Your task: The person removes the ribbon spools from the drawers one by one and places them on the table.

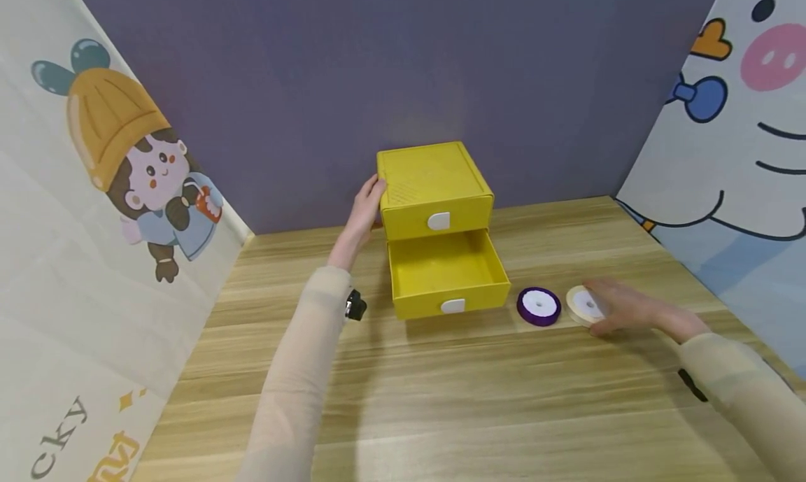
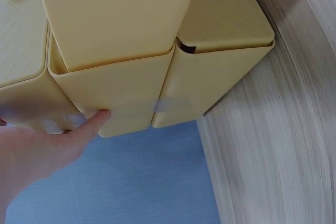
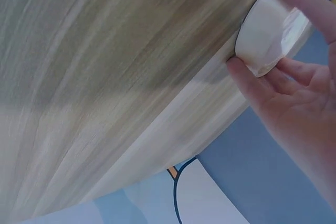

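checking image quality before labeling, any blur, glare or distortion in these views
Head view: sharp, wide-angle bending at the edges, soft shadow under the left arm on the table. Left wrist view: yellow drawer box very close, slightly soft, tilted. Right wrist view: wood grain motion-blurred, cream ribbon spool shows sheen.

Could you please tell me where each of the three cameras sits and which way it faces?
Head: looks forward and down at the yellow drawer box, purple spool, both arms.
Left wrist: at the left hand, against the box's side.
Right wrist: at the right hand, fingers round the cream spool on the table.
Shared: head and left wrist both show the box.
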Tool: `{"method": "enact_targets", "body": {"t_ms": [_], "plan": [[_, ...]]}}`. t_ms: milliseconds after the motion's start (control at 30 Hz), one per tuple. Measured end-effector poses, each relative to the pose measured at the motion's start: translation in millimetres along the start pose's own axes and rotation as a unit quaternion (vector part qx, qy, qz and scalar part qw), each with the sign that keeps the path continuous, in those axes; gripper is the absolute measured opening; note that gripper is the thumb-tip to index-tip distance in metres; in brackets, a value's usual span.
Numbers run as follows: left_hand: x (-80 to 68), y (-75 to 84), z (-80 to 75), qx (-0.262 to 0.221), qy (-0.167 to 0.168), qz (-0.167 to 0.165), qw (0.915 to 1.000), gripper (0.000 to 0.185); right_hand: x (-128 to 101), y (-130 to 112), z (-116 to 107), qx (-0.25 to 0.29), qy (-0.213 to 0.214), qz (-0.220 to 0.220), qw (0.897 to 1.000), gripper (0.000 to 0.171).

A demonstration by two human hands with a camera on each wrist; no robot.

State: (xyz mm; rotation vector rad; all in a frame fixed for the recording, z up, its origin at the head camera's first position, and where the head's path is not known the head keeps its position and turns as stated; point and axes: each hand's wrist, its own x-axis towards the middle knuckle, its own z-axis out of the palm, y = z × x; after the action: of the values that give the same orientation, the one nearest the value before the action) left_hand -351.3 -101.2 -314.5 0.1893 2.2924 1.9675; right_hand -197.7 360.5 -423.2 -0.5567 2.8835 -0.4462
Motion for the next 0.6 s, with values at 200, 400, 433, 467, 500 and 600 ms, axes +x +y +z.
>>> {"method": "enact_targets", "body": {"t_ms": [200,400,433,467,500,600], "plan": [[0.3,-0.4,-1.3,-0.004,0.004,-0.004,1.0000,0.064,1.1,-2.6,-3.9,0.022,0.015,-0.006,1.000,0.101],[-1.1,0.4,-0.8,-0.015,-0.002,-0.014,0.9998,0.062,-2.9,-13.2,-12.0,0.018,0.048,0.004,0.999,0.099],[-1.2,0.5,-0.6,-0.017,-0.003,-0.014,0.9998,0.062,-3.8,-16.4,-13.0,0.013,0.057,0.000,0.998,0.096],[-1.2,0.6,-0.4,-0.017,-0.004,-0.012,0.9998,0.062,-5.1,-20.8,-13.9,0.002,0.069,-0.005,0.998,0.092],[-1.1,0.7,-0.2,-0.017,-0.004,-0.011,0.9998,0.062,-6.5,-25.7,-14.7,-0.005,0.078,-0.012,0.997,0.087],[-0.3,1.1,0.8,-0.019,-0.001,-0.010,0.9998,0.062,-10.6,-44.3,-14.4,-0.032,0.119,-0.041,0.992,0.070]]}}
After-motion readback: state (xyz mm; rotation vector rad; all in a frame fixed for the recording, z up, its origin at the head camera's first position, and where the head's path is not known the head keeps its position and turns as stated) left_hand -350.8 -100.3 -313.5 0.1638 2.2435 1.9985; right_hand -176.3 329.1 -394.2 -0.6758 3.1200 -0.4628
